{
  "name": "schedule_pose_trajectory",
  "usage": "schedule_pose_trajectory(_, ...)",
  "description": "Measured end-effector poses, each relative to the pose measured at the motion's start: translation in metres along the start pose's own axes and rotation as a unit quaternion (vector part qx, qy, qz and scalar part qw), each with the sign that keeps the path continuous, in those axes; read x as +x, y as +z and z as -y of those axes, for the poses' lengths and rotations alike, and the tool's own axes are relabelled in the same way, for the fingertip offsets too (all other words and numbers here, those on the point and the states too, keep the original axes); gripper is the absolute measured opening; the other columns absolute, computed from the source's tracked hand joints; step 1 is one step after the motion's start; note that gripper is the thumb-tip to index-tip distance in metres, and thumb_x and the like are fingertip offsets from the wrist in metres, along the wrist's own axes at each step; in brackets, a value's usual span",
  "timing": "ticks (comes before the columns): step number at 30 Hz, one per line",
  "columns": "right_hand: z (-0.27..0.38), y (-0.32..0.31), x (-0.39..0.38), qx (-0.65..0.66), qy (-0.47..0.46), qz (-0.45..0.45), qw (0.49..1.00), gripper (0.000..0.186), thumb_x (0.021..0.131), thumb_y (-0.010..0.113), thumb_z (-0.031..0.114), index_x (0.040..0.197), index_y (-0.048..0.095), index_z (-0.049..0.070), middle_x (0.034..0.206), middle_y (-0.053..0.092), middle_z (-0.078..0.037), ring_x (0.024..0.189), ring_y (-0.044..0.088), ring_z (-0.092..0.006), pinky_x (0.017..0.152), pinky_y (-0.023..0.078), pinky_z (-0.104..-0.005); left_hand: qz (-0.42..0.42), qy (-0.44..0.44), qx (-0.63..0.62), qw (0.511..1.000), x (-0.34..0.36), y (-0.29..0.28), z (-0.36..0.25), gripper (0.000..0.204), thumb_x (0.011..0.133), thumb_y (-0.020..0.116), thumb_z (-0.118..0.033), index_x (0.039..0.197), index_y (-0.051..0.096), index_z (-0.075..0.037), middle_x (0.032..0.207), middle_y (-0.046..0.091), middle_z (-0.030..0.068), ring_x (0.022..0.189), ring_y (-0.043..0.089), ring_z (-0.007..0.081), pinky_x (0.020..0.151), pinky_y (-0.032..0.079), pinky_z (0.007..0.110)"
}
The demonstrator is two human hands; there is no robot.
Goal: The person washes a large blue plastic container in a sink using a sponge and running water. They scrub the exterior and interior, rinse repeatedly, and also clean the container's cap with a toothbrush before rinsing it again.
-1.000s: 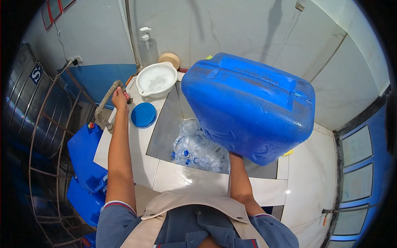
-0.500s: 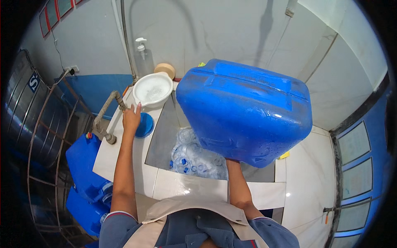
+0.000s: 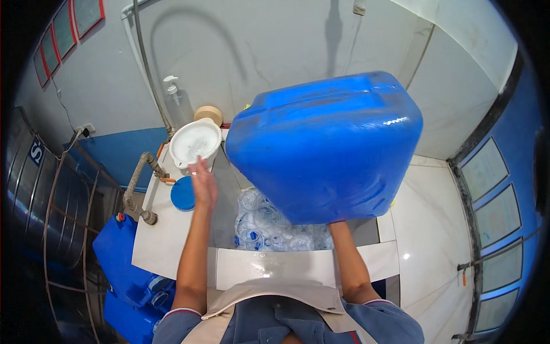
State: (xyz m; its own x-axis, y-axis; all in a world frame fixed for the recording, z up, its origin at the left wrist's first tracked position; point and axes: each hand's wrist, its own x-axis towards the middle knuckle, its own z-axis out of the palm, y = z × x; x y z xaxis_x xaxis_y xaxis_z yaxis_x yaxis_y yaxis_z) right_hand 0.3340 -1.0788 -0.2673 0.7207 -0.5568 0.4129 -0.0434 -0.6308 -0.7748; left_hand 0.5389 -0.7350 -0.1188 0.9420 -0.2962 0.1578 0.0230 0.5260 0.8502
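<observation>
A big blue jerrycan (image 3: pixel 332 155) hangs tilted over the grey sink basin (image 3: pixel 223 221), its wet side toward me. My right hand (image 3: pixel 339 225) holds it from below at its near edge; the fingers are hidden by the can. At the near rim of a white bowl (image 3: pixel 211 129) with foamy liquid is my left hand (image 3: pixel 204 184), fingers stretched out and slightly blurred. Whether they touch the bowl I cannot tell. A round blue lid (image 3: pixel 183 194) lies beside that hand. Several clear plastic bottles (image 3: pixel 269 226), some with blue caps, fill the basin under the jerrycan.
A clear pump bottle (image 3: pixel 176 103) and a round tan object (image 3: pixel 208 114) stand by the wall. A pipe with a tap (image 3: pixel 137 180) rises at the counter's left edge. More blue jerrycans (image 3: pixel 123 258) are at lower left, beside a rusty metal frame (image 3: pixel 48 229).
My left hand has come away from the bowl's side and moved right, in front of it. The jerrycan has turned slightly in my right hand. The whole view has shifted.
</observation>
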Motion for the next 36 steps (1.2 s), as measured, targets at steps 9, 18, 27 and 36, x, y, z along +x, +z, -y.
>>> schedule_pose_trajectory(9, 0.01, -0.094, 0.013, 0.219, 0.118, -0.233, 0.94, 0.035, 0.085, 0.052, 0.023, 0.117, 0.055, 0.007, 0.111, 0.05, -0.013, 0.102, 0.05, -0.0266, 0.086, 0.041, -0.0354, -0.008, 0.124, 0.159, 0.979, -0.012, 0.04, -0.084, 0.047, 0.095, 0.036, -0.034, 0.134, 0.034, -0.008, 0.131, 0.043, 0.0115, 0.127, 0.034, 0.022, 0.106, 0.023, 0.038)
schedule_pose_trajectory(18, 0.154, -0.037, 0.034, -0.256, -0.004, -0.234, 0.938, 0.035, 0.075, 0.065, 0.022, 0.108, 0.061, 0.011, 0.107, 0.047, -0.014, 0.096, 0.049, -0.0321, 0.077, 0.042, -0.0391, 0.324, 0.239, 0.462, 0.79, -0.058, 0.19, -0.032, 0.032, 0.081, 0.056, -0.011, 0.11, 0.055, 0.002, 0.11, 0.057, 0.0177, 0.104, 0.054, 0.0292, 0.092, 0.041, 0.038)
schedule_pose_trajectory(27, 0.17, -0.049, 0.049, -0.3, 0.059, 0.078, 0.949, 0.032, 0.071, 0.058, 0.01, 0.103, 0.061, 0.007, 0.115, 0.047, -0.017, 0.104, 0.044, -0.0337, 0.081, 0.039, -0.0434, 0.288, 0.369, 0.719, 0.513, -0.053, 0.195, 0.093, 0.037, 0.078, 0.05, -0.016, 0.111, 0.052, 0.002, 0.089, 0.053, 0.0109, 0.08, 0.049, 0.0215, 0.077, 0.038, 0.036)
schedule_pose_trajectory(36, 0.165, -0.047, 0.203, 0.18, 0.243, 0.261, 0.917, 0.018, 0.082, 0.046, 0.003, 0.08, 0.061, -0.008, 0.07, 0.061, -0.013, 0.055, 0.062, -0.0192, 0.054, 0.054, -0.0287, 0.288, 0.376, 0.671, 0.57, -0.001, 0.219, 0.124, 0.046, 0.08, 0.058, -0.026, 0.112, 0.049, 0.006, 0.109, 0.052, 0.0198, 0.11, 0.046, 0.0323, 0.101, 0.029, 0.046)
